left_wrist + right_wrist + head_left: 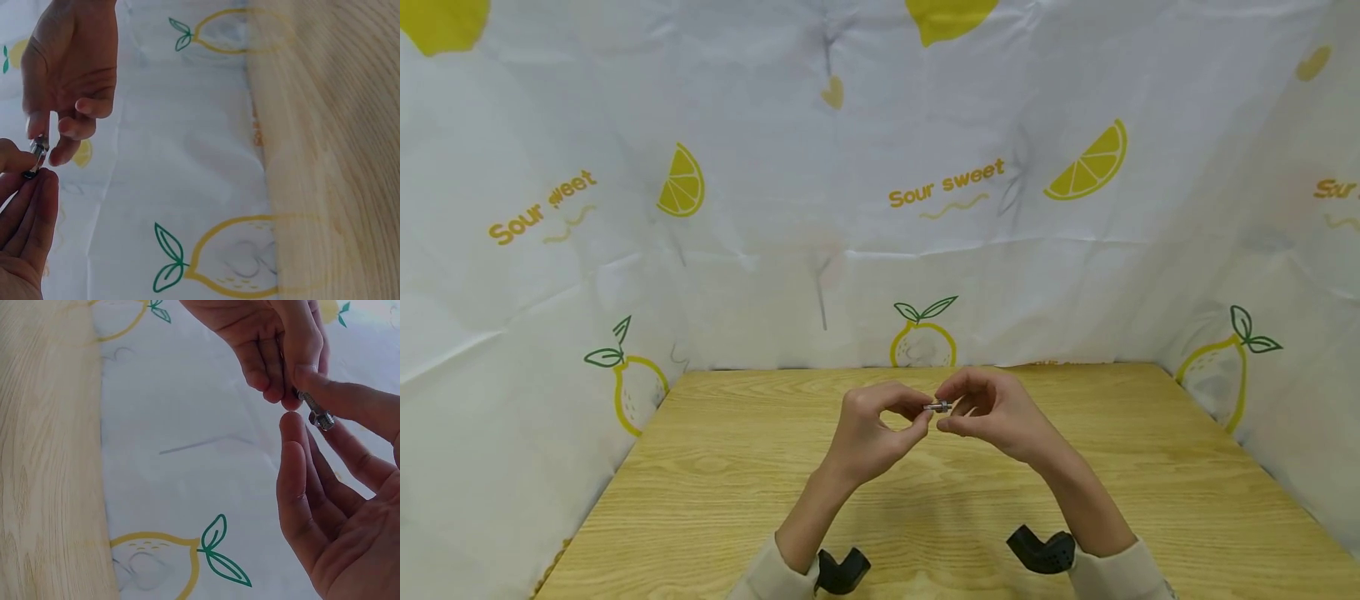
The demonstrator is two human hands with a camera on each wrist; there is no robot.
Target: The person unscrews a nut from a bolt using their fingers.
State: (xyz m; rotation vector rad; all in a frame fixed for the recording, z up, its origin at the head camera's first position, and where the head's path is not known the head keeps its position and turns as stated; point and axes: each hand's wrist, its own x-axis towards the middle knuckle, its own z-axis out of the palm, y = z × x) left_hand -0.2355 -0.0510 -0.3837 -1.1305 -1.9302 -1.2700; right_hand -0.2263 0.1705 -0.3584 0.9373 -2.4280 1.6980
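Bolt (320, 418) sits above the worktop (737, 467), one end pinched by the left hand (874, 429), its thicker end within the right hand (1002, 417), whose grip stands parted (contact unclear).

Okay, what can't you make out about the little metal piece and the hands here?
Head view: one end of the metal piece, hidden by the left hand; the piece's fine detail, too small.
Left wrist view: the left hand, cut off by the left edge.
Right wrist view: the right hand, cut off by the right edge.
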